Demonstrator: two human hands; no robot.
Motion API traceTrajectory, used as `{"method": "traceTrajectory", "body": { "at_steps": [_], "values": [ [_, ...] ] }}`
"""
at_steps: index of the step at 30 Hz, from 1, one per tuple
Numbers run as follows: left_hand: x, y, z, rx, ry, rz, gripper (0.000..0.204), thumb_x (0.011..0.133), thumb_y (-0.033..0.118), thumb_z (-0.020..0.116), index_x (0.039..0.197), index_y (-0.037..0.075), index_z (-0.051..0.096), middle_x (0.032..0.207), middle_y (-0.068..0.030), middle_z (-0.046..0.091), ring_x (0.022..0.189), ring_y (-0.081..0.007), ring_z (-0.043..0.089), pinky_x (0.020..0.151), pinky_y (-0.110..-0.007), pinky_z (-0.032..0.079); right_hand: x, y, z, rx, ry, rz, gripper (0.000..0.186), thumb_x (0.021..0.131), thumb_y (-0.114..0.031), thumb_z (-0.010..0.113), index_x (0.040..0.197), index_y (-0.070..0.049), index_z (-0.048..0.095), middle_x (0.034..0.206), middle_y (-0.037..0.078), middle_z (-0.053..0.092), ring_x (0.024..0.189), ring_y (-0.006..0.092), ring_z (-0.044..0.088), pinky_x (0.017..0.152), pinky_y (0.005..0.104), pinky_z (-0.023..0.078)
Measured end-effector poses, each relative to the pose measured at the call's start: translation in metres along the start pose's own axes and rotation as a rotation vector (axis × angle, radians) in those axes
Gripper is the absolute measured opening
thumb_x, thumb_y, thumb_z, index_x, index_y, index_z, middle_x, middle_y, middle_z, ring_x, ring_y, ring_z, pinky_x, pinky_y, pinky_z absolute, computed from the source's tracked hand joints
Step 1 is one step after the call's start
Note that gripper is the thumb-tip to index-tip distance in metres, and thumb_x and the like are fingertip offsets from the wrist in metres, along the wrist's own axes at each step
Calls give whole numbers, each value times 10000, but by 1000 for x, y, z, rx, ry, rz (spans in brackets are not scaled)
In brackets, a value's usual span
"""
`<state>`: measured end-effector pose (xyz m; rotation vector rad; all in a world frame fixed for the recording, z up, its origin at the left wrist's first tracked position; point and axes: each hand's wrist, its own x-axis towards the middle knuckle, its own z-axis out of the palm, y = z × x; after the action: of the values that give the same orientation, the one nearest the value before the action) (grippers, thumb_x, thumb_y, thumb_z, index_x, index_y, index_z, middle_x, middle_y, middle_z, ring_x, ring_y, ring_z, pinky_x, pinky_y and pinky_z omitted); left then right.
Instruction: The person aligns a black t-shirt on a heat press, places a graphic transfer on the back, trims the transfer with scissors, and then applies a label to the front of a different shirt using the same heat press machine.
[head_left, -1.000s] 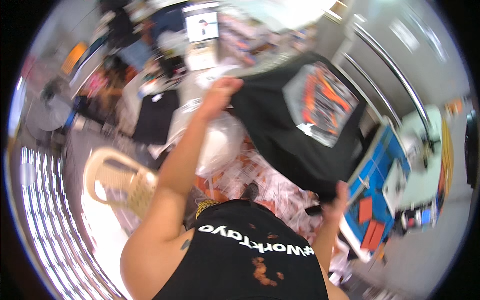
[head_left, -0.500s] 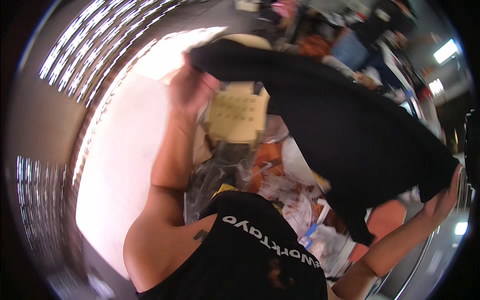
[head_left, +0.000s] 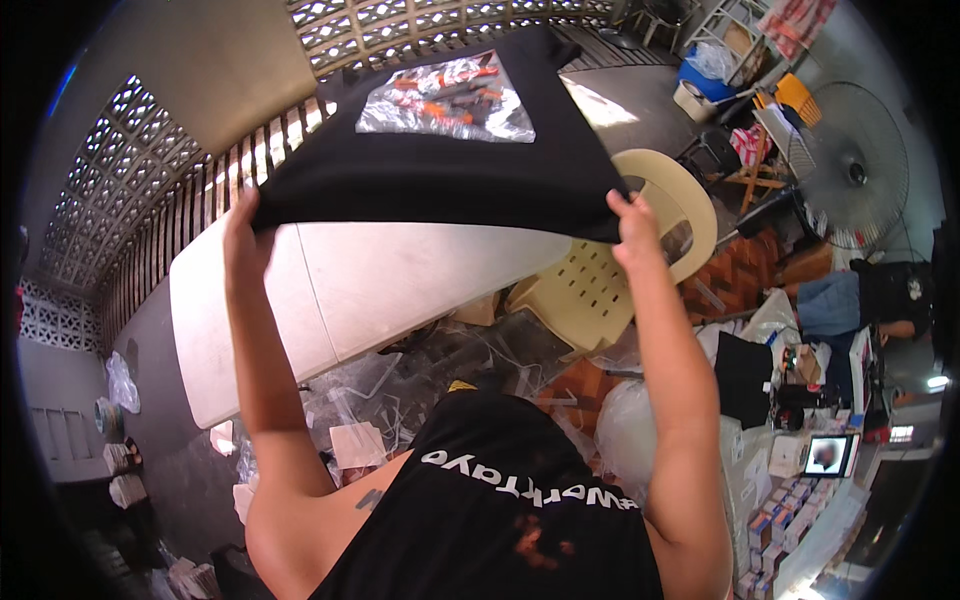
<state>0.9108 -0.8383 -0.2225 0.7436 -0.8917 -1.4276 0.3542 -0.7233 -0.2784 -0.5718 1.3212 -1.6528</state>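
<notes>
While both hands grip its near corners, the black T-shirt (head_left: 440, 190) is stretched out in the air in front of the person, its near edge pulled almost straight and sagging slightly toward the right. A glossy rectangular film (head_left: 450, 100) with an orange and dark design lies on the middle of its upper face. The left hand (head_left: 248, 238) pinches the left corner between thumb and fingers, and the right hand (head_left: 632, 230) pinches the right one the same way.

Below the near edge shows a white folding bench (head_left: 420, 285), with a seam across its top. Just beside it, near the right hand, stands a beige plastic armchair (head_left: 560, 305) with slots in its seat. Clear plastic scraps (head_left: 345, 400) litter the floor between the bench and the person, who wears a black sleeveless top (head_left: 470, 440) with white lettering.

To the right of the right forearm, a black folded cloth (head_left: 743, 382) lies near a lit screen (head_left: 828, 455) and rows of small boxes (head_left: 780, 520). Farther up are a co-worker's denim-covered legs (head_left: 828, 305) and a large round fan (head_left: 855, 175). Pierced decorative blocks (head_left: 130, 150) fill part of the wall at far left.
</notes>
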Motion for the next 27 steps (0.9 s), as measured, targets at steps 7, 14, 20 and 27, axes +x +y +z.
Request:
{"method": "traceTrajectory", "body": {
  "at_steps": [7,14,20,27],
  "values": [
    [-118,-96,-94,1523,112,-951,187,792,151,602,895,8,663,887,-168,652,878,-247,653,824,-375,512,-15,168,-23,-808,135,199,370,870,-188,723,1169,-5,602,1053,108,692,946,222,649,871,352,501],
    [-78,-262,74,1569,-437,165,625,891,361,648,1418,84,455,1457,-233,410,1365,-408,366,1118,-569,271,-139,215,-188,-1100,48,348,433,837,-315,737,1139,-22,635,1040,142,712,956,277,685,855,380,528],
    [-75,-333,82,1809,-496,247,672,912,425,587,1486,140,383,1511,-196,346,1421,-398,270,1139,-580,185,-371,212,-298,-1172,441,626,367,814,-335,728,1039,-48,683,1015,168,715,987,323,675,866,411,521],
    [-149,-403,246,1454,-1169,472,440,800,135,654,1224,37,584,1366,-158,492,1319,-347,403,1118,-544,255,-614,323,-293,-1268,383,926,395,889,-421,573,960,-64,727,1053,194,693,1032,375,646,876,458,515]
  ]
}}
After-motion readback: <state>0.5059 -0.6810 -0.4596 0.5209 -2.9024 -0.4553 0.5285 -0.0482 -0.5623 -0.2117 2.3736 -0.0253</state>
